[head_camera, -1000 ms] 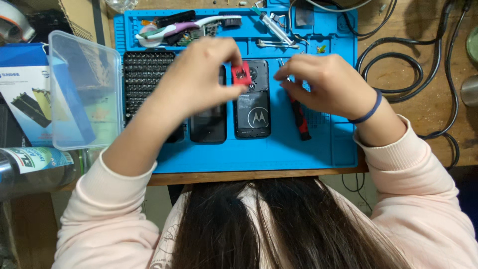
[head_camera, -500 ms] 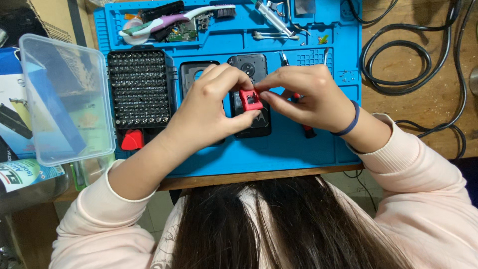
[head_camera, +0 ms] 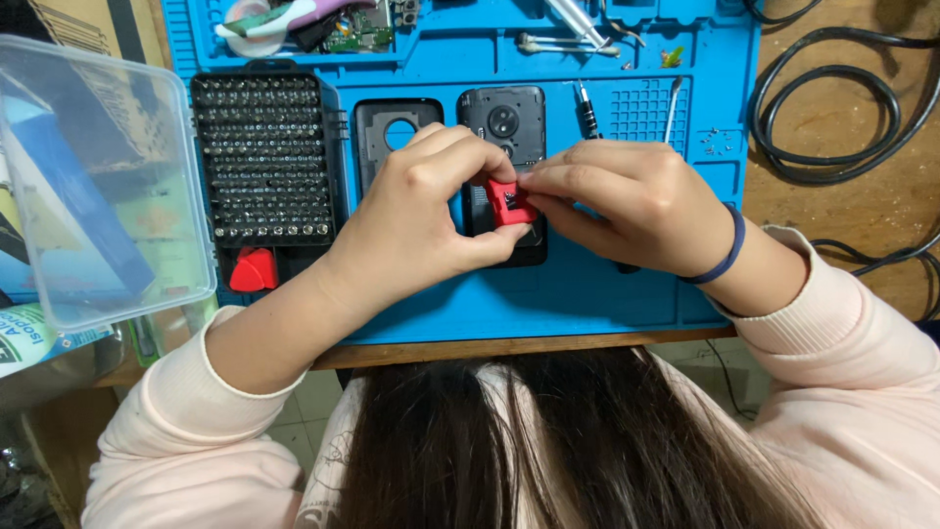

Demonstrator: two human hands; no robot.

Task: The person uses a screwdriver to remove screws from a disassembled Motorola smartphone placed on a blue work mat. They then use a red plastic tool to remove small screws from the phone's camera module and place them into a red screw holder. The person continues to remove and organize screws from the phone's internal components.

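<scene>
A small red plastic piece (head_camera: 509, 203) is pinched between the fingers of my left hand (head_camera: 421, 220) and my right hand (head_camera: 612, 201). Both hands hover over a black phone (head_camera: 502, 122) lying back up on the blue work mat (head_camera: 587, 294). Beside the phone, to its left, lies a black back cover (head_camera: 392, 122) with a round camera hole. My right wrist wears a dark blue band (head_camera: 727, 255). A black screwdriver (head_camera: 586, 110) lies just right of the phone, partly hidden by my right hand.
A black tray of screwdriver bits (head_camera: 259, 157) sits left of the cover, with a red triangular pick (head_camera: 253, 269) below it. A clear plastic box lid (head_camera: 93, 186) stands at the left. Tools and a circuit board (head_camera: 357, 29) lie along the mat's top. Black cables (head_camera: 832, 108) coil at right.
The view has moved closer and shifted down the mat. My hands have come together on the red piece and lowered it over the phone's lower half.
</scene>
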